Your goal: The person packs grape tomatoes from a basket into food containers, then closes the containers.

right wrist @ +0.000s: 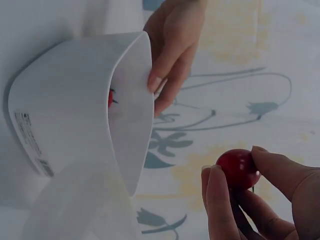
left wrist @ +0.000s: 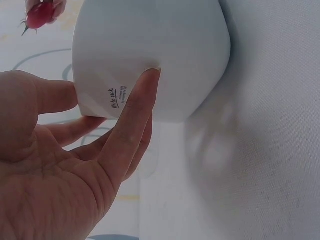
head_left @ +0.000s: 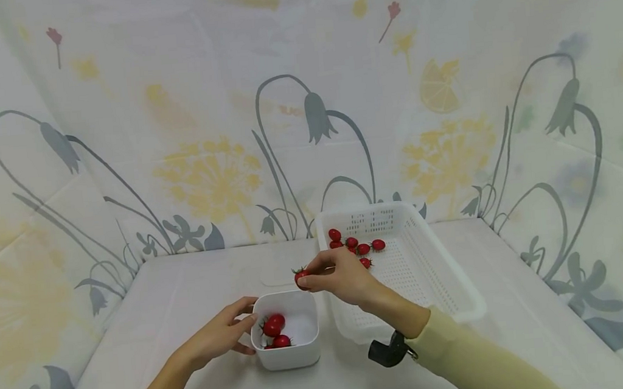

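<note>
Pinching a red cherry tomato point(head_left: 302, 278) between thumb and fingertips, the right hand point(head_left: 347, 277) holds it above the bench point(head_left: 192, 283), near the far right corner of a white container point(head_left: 288, 359) and apart from its rim. Handling assessment: the fruit is judged light, firm but yielding, with smooth skin that may slip and could bruise or split under a hard squeeze. Recommended hold: finger pads on opposite sides of the round body, clear of the calyx, which looks thin and liable to snap. The left hand point(head_left: 218, 336) grips the container by its left rim and outer side, fingers spread along the wall; the vessel appears light, stiff and easily shifted. Inside lie loose tomatoes point(head_left: 274, 325), toward the left; exact count uncertain. To the right, a white perforated basket point(head_left: 433, 276) carries further tomatoes point(head_left: 364, 248), grouped toward its far left end.
</note>
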A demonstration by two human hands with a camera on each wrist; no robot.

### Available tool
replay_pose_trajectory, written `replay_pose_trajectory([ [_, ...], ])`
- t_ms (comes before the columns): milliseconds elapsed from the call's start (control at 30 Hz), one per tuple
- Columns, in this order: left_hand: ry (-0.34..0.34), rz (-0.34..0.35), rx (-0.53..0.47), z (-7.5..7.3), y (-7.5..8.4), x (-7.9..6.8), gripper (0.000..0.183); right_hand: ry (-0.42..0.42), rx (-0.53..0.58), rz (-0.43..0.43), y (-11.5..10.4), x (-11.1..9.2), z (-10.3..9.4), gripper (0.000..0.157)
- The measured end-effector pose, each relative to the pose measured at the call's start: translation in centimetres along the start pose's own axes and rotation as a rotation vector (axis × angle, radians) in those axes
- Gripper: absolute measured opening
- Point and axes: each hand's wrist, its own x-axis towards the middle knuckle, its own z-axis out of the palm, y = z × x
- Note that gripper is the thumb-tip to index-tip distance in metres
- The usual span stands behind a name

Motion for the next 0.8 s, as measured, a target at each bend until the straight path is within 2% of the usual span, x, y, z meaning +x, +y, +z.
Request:
replay_pose_trajectory([
  [200,-0.004,-0.003,-0.006,0.0,0.0,-0.1,0.046,-0.005,-0.023,-0.019,0.6,0.7,2.2,0.020],
  [433,-0.016,0.012,-0.006,-0.2,0.3,-0.1,0.045,0.044,-0.244,-0.105,1.6,1.9,4.8,0.015],
  [667,-0.025,0.027,-0.007,-0.2,0.3,-0.1,0.042,0.069,-0.323,-0.048,3.0,2.8,7.9,0.013],
  [800,-0.035,0.039,-0.017,0.0,0.0,0.0,0.041,0.036,-0.398,-0.035,3.9,3.0,9.0,0.011],
])
